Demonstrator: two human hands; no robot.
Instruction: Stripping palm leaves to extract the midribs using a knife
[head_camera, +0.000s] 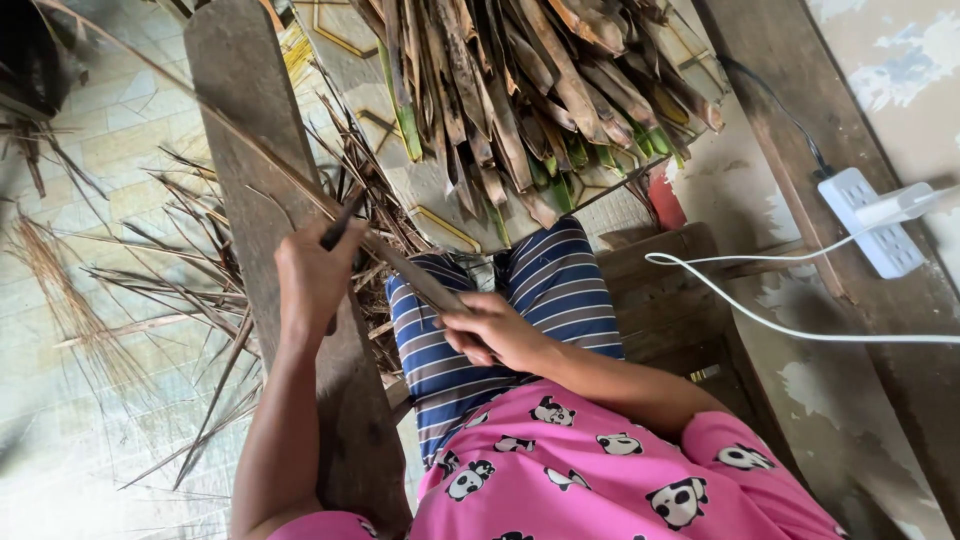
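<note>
A long dry brown leaf strip (230, 140) runs from the upper left down to my lap. My left hand (312, 285) is closed around a thin dark tool, likely a small knife (343, 218), pressed against the strip over a wooden plank (235, 90). My right hand (497, 333) grips the strip's near end above my blue striped shorts (560, 290). I wear a pink top with a panda print (600, 470).
A pile of dry and green-tipped leaves (530, 90) lies ahead. Leaf scraps (170, 270) and a bundle of thin ribs (60, 290) litter the tiled floor at left. A white power strip (872, 215) with a white cable (770, 318) hangs at right, by a wooden seat (665, 300).
</note>
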